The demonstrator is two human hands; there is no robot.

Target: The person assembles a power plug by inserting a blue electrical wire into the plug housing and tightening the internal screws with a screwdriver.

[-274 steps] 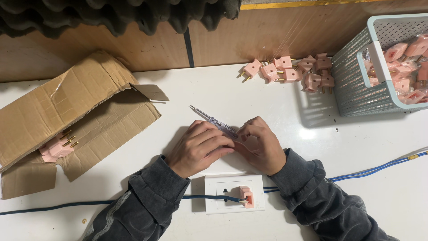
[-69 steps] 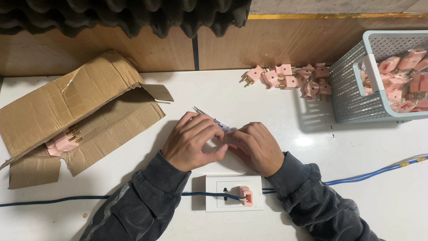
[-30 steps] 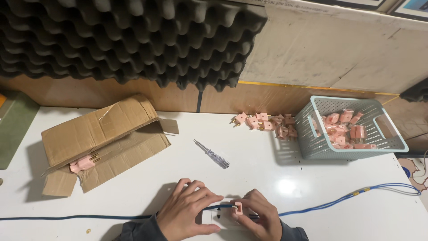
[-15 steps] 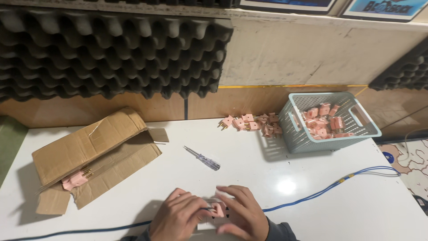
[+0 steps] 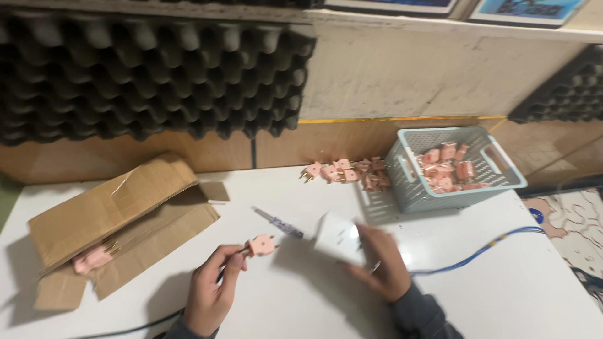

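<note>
Left hand (image 5: 213, 295) pinches the pink plug (image 5: 261, 244) above the table (image 5: 502, 295); my right hand (image 5: 380, 263) grips the white socket (image 5: 338, 237) just right of it, screwdriver (image 5: 279, 223) lying between.

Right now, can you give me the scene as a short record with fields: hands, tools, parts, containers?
left hand: holds pink plug with dark cord
right hand: holds white socket box, lifted and blurred
tool: screwdriver lying on white table, apart from both hands
loose parts: row of pink plugs by the wall
containers: basket of pink plugs; cardboard box, open
cable: blue cable on table
</note>
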